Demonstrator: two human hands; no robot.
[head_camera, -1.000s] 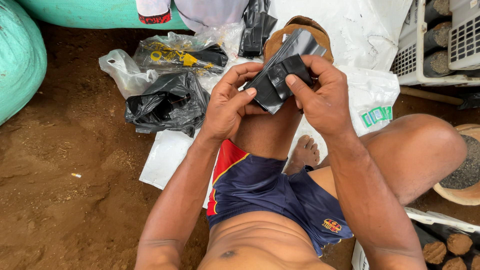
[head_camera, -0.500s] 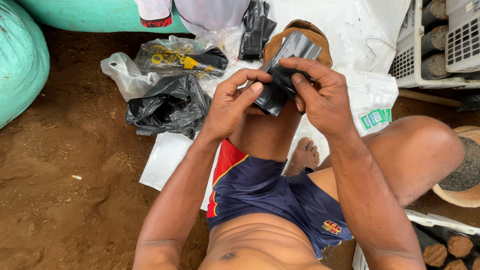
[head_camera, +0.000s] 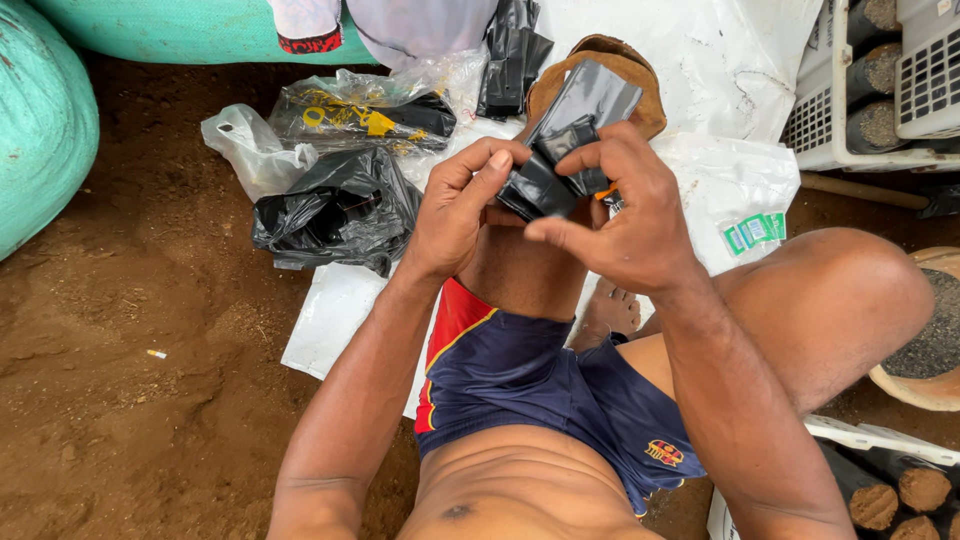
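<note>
Because the black plastic sleeve (head_camera: 570, 135) is thin film, it should handle as very light, limp and somewhat slick, creasing wherever it is pressed and giving no stiffness of its own. It sits above the raised knee, over the middle of the white sheet (head_camera: 720, 180) spread on the dirt ground (head_camera: 130, 400). Both hands pinch it: the left hand (head_camera: 455, 210) has thumb and fingers closed on the folded lower end, and the right hand (head_camera: 625, 215) grips the same bunched part from the other side, fingers curled over the top and thumb pointing toward the left hand. The upper end stands free, flat and unsupported, tilted toward the far edge of the sheet. Judged from this, hold is best taken at the folded lower end or along an edge, where doubled film gives more to grip; a flat single layer would likely slip between dry fingers. Tearing seems unlikely under light pull. Near the sheet's left edge lie a black bag (head_camera: 335, 205) and a clear bag (head_camera: 360, 110).
</note>
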